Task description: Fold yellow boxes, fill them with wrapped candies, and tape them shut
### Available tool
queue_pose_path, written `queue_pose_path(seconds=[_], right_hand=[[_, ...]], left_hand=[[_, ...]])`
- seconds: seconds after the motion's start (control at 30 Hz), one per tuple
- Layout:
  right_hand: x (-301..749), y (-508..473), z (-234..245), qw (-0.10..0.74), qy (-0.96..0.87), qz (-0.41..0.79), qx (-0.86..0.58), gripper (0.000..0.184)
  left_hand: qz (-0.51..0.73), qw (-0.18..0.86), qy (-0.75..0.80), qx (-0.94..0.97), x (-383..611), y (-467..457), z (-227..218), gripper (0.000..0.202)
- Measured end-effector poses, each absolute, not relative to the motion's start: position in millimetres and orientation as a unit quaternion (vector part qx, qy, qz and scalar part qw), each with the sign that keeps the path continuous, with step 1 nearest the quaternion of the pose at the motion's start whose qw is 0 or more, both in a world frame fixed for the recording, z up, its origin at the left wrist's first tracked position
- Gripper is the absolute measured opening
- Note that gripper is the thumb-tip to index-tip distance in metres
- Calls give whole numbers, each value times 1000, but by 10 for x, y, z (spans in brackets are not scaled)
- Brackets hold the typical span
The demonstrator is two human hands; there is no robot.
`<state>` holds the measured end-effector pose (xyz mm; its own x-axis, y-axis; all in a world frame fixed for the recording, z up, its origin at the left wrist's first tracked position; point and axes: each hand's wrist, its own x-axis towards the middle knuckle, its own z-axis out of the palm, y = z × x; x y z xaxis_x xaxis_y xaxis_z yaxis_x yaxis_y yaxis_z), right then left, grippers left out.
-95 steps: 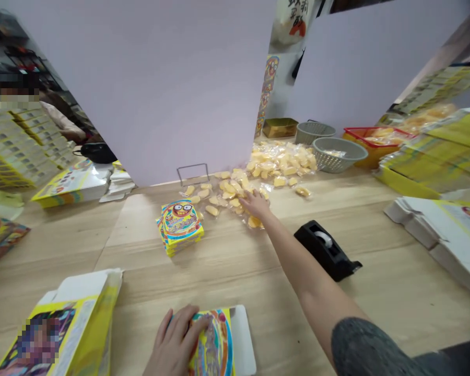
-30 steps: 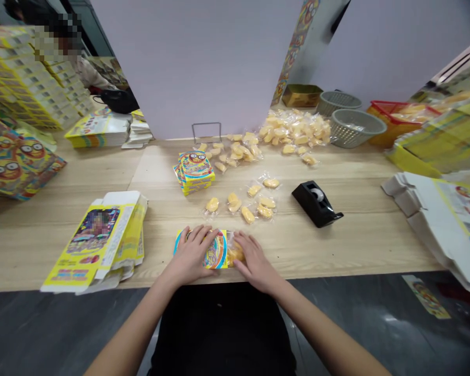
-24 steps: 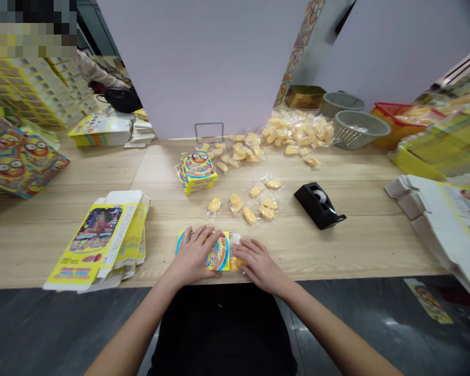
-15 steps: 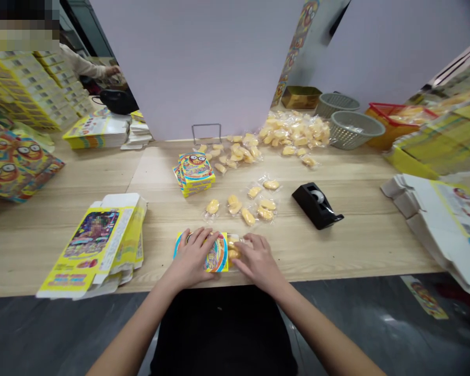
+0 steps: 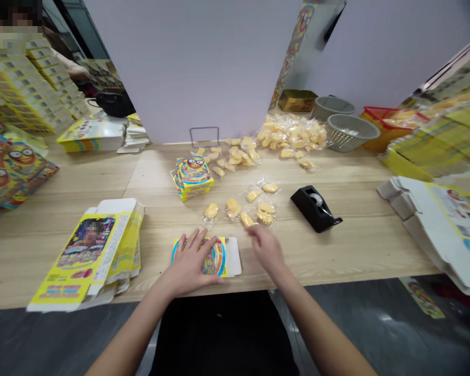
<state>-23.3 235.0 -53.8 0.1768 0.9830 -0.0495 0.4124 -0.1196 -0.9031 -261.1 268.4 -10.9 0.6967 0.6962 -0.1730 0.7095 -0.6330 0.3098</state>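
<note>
My left hand [image 5: 191, 259] lies over a small yellow and blue printed box [image 5: 220, 256], fingers spread across its top and thumb along its near edge, holding it on the table. The box's white end flap [image 5: 232, 256] sticks out on the right. To the right of the box, my right hand [image 5: 264, 246] is somewhat blurred, its fingers curled together. Its fingertips are at the near end of a wrapped yellow candy [image 5: 246, 220], apparently pinching the wrapper. Several more wrapped candies [image 5: 233, 208] lie just beyond the hands.
Printed boxes [image 5: 196, 177] are stacked ahead, near a candy pile [image 5: 293, 131]. A black tape dispenser [image 5: 316, 209] stands right. Flat cartons lie left [image 5: 78, 250] and right [image 5: 434, 224]. Grey baskets [image 5: 352, 133] and a red-rimmed bin [image 5: 391, 125] stand at the back.
My right hand has left the box's end and moved right and away from me to the loose candies. The candies at the box's opening no longer show; its white flap does. My left hand stays on the box.
</note>
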Motion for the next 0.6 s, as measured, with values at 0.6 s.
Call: queue_pose_path(seconds=[0.6], right_hand=[[122, 2200, -831, 172, -652, -13, -739, 54]], left_hand=[[21, 118, 316, 941, -1686, 2064, -183, 66]])
